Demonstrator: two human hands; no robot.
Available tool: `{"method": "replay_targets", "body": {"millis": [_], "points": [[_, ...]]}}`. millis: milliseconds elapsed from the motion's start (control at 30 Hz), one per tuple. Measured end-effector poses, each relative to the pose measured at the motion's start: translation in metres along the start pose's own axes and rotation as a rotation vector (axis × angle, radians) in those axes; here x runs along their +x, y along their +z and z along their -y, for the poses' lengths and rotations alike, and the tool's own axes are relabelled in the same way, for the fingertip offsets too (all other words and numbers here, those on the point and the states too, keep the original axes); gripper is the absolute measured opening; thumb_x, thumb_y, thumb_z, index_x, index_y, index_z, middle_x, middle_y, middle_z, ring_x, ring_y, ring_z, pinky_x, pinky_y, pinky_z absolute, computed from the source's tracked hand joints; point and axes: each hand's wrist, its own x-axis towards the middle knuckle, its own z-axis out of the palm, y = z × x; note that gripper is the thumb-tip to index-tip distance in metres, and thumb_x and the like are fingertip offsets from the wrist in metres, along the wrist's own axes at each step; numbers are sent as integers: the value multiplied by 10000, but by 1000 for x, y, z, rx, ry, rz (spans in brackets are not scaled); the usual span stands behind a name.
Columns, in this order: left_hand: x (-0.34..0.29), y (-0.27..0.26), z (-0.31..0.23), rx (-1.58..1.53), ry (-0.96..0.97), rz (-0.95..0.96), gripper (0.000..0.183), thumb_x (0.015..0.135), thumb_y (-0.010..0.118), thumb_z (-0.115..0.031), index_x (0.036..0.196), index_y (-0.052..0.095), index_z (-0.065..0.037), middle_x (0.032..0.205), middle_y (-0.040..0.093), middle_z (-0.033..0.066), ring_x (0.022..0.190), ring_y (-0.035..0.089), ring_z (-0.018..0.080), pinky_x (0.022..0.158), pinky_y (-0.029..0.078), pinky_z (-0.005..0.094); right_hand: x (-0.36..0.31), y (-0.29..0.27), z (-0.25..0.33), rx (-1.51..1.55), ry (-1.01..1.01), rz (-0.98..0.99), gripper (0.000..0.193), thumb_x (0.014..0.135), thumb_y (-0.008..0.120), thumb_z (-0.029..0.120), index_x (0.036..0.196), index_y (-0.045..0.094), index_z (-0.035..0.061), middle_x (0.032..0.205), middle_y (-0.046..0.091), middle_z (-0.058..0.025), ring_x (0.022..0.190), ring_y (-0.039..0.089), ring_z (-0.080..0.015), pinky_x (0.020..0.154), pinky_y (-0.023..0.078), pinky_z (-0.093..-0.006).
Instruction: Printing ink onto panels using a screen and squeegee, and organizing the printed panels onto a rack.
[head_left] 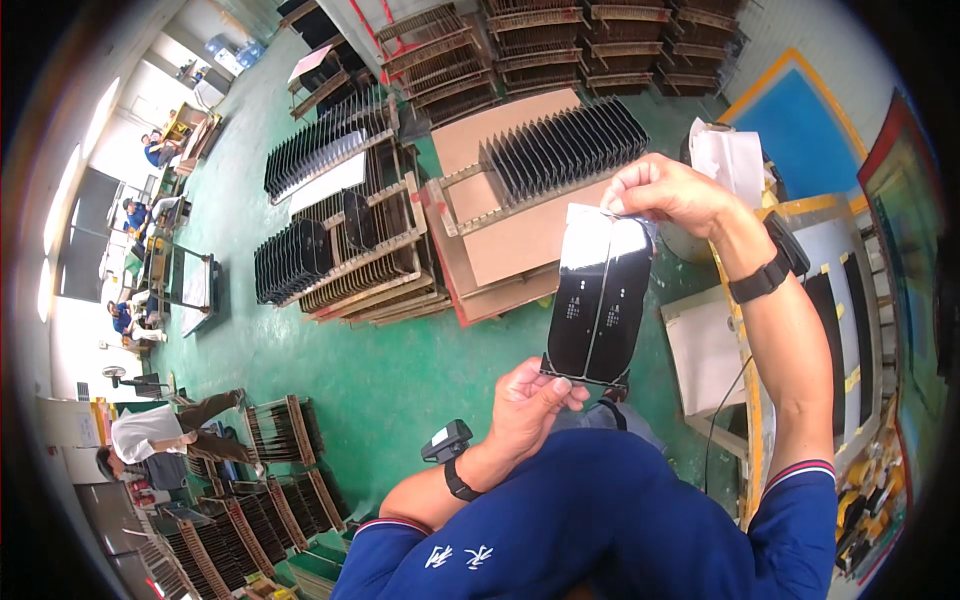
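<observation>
A glossy black printed panel (572, 320), split by a pale line down its middle and marked with small white print, is held up in front of my body. Bright glare covers its far part. My right hand (668, 190) pinches its far edge between thumb and fingers. At the near edge, my left hand (532, 405) grips the left corner, thumb on top. Beyond the panel, a slotted wooden rack (465, 215) holds a row of upright black panels (565, 150).
More racks of black panels (292, 262) stand on the green floor to the left. A brown board (490, 255) lies under the far rack. At right are a framed screen (790, 115) and a yellow-edged work table (752, 425). A person (150, 435) bends near racks at lower left.
</observation>
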Motion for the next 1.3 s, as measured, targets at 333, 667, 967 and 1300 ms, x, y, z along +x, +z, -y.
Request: {"method": "replay_targets", "body": {"millis": [333, 667, 967, 1300], "points": [[1, 1, 1, -4, -9, -27, 159, 957, 622, -37, 1106, 611, 16, 1016, 694, 138, 873, 681, 200, 745, 565, 320, 4, 2, -3, -58, -19, -9, 215, 839, 654, 168, 952, 740, 6, 761, 671, 15, 625, 545, -34, 555, 405, -193], [5, 3, 5, -4, -28, -45, 167, 951, 630, -30, 1109, 612, 17, 991, 693, 145, 863, 684, 209, 739, 567, 325, 0, -4, -2, -25, 21, 24, 212, 830, 655, 158, 949, 744, 6, 764, 676, 18, 631, 553, -32, 557, 407, -190], [11, 4, 8, 16, -25, -57, 156, 949, 637, -39, 1092, 613, 19, 979, 695, 145, 860, 684, 204, 735, 565, 325, -3, -8, 4, -51, -9, 24, 202, 826, 666, 169, 941, 747, 24, 787, 690, 17, 676, 587, -42, 608, 448, -206], [14, -1, 4, -5, -17, -85, 151, 949, 639, -49, 1081, 608, 17, 959, 696, 144, 835, 681, 203, 731, 563, 327, 2, -15, -8, -65, -38, -1, 212, 853, 666, 173, 974, 741, 15, 755, 671, 30, 651, 566, -29, 567, 414, -181]]}}
